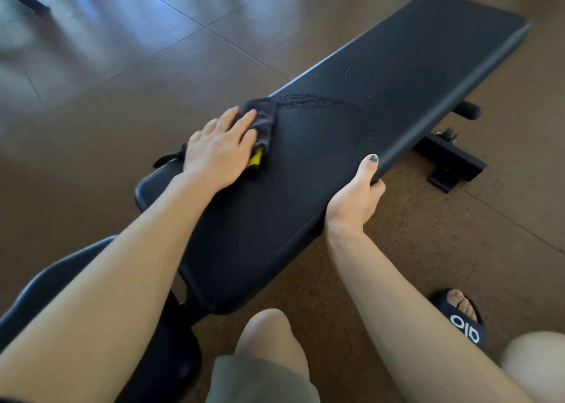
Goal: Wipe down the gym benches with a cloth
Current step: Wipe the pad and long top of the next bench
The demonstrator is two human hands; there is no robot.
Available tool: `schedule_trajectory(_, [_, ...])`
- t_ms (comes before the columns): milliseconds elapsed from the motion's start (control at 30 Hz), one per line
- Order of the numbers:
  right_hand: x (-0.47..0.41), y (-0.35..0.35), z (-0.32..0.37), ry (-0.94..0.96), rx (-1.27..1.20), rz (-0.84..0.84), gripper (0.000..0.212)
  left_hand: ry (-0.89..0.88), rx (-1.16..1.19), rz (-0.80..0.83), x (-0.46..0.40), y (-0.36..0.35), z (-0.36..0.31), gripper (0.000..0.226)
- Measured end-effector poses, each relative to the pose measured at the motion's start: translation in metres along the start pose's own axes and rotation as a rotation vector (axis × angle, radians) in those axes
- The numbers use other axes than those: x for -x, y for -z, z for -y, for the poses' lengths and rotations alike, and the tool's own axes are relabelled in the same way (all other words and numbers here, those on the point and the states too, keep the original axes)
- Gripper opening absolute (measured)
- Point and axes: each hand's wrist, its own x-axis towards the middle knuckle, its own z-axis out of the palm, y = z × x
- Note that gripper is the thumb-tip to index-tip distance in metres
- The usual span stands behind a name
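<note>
Left hand (220,147) flat, fingers spread, pressing dark cloth (261,121) onto counter (382,103); right hand (357,194) grips counter edge.

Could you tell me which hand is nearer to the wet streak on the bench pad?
Left. The left hand presses the cloth beside the wet streak; the right hand grips the pad's near edge.

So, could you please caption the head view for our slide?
Left hand presses a dark cloth on the bench pad; right hand grips its edge.
</note>
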Motion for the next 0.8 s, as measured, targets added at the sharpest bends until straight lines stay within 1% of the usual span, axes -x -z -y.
schedule_trajectory(100, [0.002,-0.002,-0.001,0.010,0.003,-0.006,0.059,0.074,0.003,-0.045,0.040,0.005,0.033,0.053])
schedule_trajectory(233, [0.000,-0.003,-0.002,0.004,-0.002,-0.010,0.058,0.133,-0.001,-0.090,0.059,0.002,0.037,0.052])
schedule_trajectory(333, [-0.001,-0.003,-0.003,0.003,-0.012,-0.018,0.057,0.159,-0.016,-0.100,0.032,0.004,0.022,0.051])
schedule_trajectory(467, [0.001,-0.003,-0.002,0.006,-0.023,-0.013,0.057,0.213,0.020,-0.021,-0.018,0.006,-0.011,0.047])
schedule_trajectory(567, [0.001,-0.003,0.001,0.005,-0.021,-0.010,0.057,0.147,-0.037,-0.008,-0.004,0.001,-0.013,0.056])
schedule_trajectory(700, [0.001,-0.001,-0.001,0.004,-0.006,-0.009,0.058,-0.037,-0.059,-0.041,0.074,-0.005,-0.006,0.060])
schedule_trajectory(767, [-0.001,-0.002,-0.003,0.004,-0.006,-0.014,0.056,-0.075,-0.078,-0.026,0.099,-0.008,-0.012,0.062])
schedule_trajectory(800, [-0.001,-0.002,-0.003,0.003,-0.011,-0.019,0.056,-0.077,-0.085,-0.014,0.098,-0.010,-0.013,0.061])
